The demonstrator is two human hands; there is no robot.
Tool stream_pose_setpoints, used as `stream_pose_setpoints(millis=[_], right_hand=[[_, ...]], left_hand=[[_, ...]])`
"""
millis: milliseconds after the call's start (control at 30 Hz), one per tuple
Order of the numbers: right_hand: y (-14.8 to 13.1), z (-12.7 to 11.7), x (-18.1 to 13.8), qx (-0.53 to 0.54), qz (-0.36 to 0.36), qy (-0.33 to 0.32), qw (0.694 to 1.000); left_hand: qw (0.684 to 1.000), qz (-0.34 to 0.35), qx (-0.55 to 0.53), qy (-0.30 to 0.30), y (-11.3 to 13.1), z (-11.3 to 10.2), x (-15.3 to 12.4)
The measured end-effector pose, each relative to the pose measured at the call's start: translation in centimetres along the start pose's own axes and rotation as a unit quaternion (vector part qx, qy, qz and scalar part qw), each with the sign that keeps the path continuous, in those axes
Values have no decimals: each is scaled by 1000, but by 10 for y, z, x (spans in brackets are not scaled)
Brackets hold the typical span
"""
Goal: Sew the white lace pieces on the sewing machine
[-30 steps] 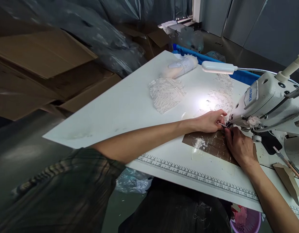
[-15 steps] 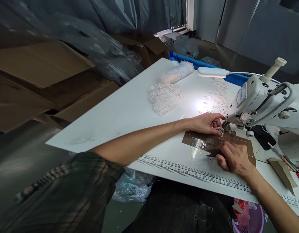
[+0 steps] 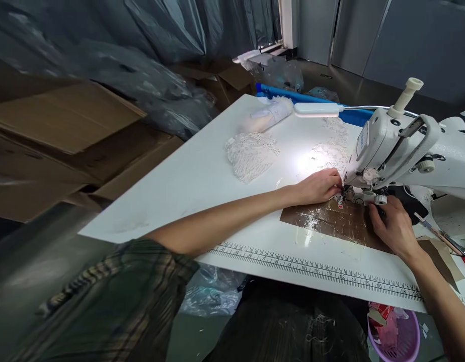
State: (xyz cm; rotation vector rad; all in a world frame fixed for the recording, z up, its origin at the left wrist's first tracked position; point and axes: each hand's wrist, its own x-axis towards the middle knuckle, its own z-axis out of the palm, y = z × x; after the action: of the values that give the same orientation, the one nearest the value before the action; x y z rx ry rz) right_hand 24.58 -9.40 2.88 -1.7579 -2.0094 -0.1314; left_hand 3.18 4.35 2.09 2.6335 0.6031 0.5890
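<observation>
My left hand (image 3: 318,186) rests on the white table (image 3: 202,171) with its fingers pinched on a small piece of lace (image 3: 338,199) at the needle of the white sewing machine (image 3: 398,146). My right hand (image 3: 393,224) lies just right of the needle, under the machine head, fingers curled on the brown taped patch (image 3: 330,221). What the right fingers hold is hidden.
A pile of white lace (image 3: 251,155) and a wrapped lace roll (image 3: 268,113) lie at the far side of the table. A lamp (image 3: 317,108) shines on the work. A ruler strip (image 3: 311,269) runs along the near edge. Cardboard boxes (image 3: 66,136) stand left; a purple basket (image 3: 396,337) sits below.
My right hand moved from the brown patch near the ruler up and right, under the machine head. My left hand stayed at the needle. The view shifted slightly.
</observation>
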Motion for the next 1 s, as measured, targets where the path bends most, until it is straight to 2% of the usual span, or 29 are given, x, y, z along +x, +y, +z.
stream_pose_setpoints(millis=[100,200,233,267,300,333,400,467,600,767,833,1000], right_hand=[[-6,1,10,48,26,-54,997],[-8,3,16,62,52,-77,994],[-8,4,16,68,57,-81,993],[-8,6,16,76,60,-84,992],[-8,8,16,87,59,-85,991],[-9,10,15,96,58,-87,990],[-13,15,12,108,52,-89,989],[-19,19,7,112,37,-87,989],[-27,23,-1,104,-36,-75,991],[-24,25,-3,58,-104,-71,990],[-24,27,-3,52,-107,-69,991],[-27,25,-4,82,-89,-68,990]], left_hand=[[1000,15,-18,2,8,-16,-3],[997,29,-73,-4,34,-46,-20],[990,48,-115,-71,43,-56,-26],[971,82,-151,-169,50,-64,-33],[957,99,-167,-216,54,-69,-38],[959,93,-156,-218,55,-72,-41],[981,80,-81,-158,44,-69,-44],[992,87,16,-91,25,-56,-41],[986,141,74,-58,-8,-22,-28],[985,138,84,54,-7,-2,-17],[986,138,84,45,-2,-1,-16],[984,141,100,-30,0,-3,-19]])
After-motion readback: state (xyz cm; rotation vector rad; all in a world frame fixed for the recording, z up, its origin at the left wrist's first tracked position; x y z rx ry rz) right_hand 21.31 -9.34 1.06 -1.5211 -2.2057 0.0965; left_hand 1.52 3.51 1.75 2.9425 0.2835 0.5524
